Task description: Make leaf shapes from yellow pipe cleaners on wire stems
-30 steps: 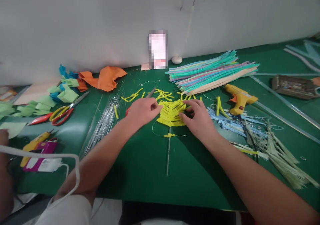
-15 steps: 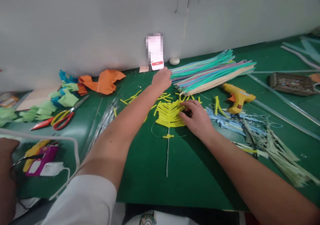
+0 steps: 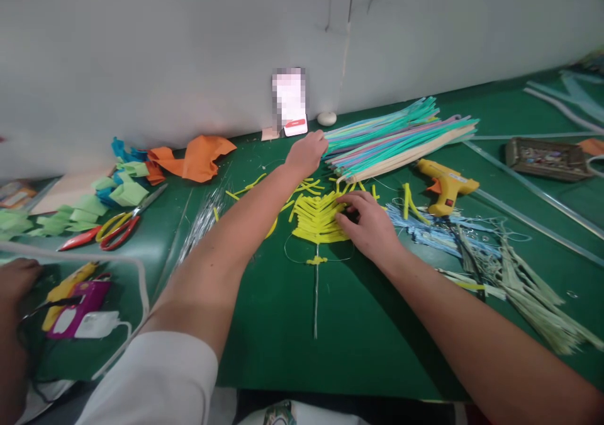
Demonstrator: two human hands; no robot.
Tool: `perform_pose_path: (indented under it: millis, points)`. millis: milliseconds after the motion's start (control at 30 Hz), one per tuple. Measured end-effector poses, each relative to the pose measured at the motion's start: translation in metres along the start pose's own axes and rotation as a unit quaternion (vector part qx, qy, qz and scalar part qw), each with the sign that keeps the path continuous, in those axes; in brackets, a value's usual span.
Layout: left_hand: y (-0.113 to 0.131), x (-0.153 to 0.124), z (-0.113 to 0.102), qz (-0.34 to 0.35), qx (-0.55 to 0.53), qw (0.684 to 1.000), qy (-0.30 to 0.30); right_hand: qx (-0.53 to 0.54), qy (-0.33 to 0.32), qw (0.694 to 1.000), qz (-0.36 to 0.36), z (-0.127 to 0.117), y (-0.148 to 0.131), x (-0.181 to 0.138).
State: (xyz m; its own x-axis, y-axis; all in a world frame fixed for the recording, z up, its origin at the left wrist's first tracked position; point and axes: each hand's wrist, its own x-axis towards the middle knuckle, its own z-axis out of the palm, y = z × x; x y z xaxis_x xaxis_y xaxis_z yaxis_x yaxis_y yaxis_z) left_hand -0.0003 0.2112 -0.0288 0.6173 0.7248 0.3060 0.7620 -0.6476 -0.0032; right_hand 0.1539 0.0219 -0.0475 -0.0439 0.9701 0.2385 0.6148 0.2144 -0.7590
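Note:
My left hand [image 3: 306,154] reaches to the left end of a bundle of coloured pipe cleaners [image 3: 401,141]. Its fingers are curled closed at the bundle's tips; what they pinch, if anything, is hidden. My right hand [image 3: 370,223] rests at the right edge of a yellow leaf shape [image 3: 317,218], made of short strips slanting from a middle line. Thumb and forefinger are bent with a gap between them, the tips touching the leaf. A thin wire stem [image 3: 316,305] runs down from the leaf, with a small yellow twist [image 3: 316,260] around it.
Loose yellow pieces lie behind the leaf. At right are a yellow glue gun [image 3: 448,186], blue strands [image 3: 429,226] and a small tray [image 3: 545,158]. Left hold scissors [image 3: 127,220], wires [image 3: 202,220] and orange material [image 3: 202,158]. Against the wall leans a phone [image 3: 290,101]. Another person's hand [image 3: 16,280] is at far left.
My left hand has edged slightly right toward the pipe cleaner ends. My right hand stays at the leaf. The other person's hand at far left has shifted into clearer view.

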Motion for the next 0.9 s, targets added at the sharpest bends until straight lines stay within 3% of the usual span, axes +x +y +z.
perform_pose_path:
  millis: [200, 367, 500, 600, 900]
  points:
    - [-0.007, 0.0, 0.005, -0.003, -0.011, 1.0, 0.015, 0.007, 0.0, 1.0, 0.0, -0.001, -0.002, 0.0]
    - [-0.01, -0.003, 0.003, 0.044, -0.005, 0.999, -0.01, 0.006, -0.005, 1.0, 0.008, -0.001, -0.002, 0.0]
    - [-0.012, -0.004, 0.004, -0.063, -0.08, 0.994, 0.048, 0.007, -0.008, 1.0, 0.01, -0.001, -0.002, 0.001]
    - [-0.014, -0.001, 0.005, -0.121, -0.119, 0.984, 0.054, 0.01, -0.007, 1.0, 0.01, -0.001, -0.002, 0.001]
    - [-0.013, 0.0, 0.006, -0.063, -0.059, 0.995, 0.058, 0.01, -0.008, 1.0, 0.015, -0.002, -0.002, 0.001]
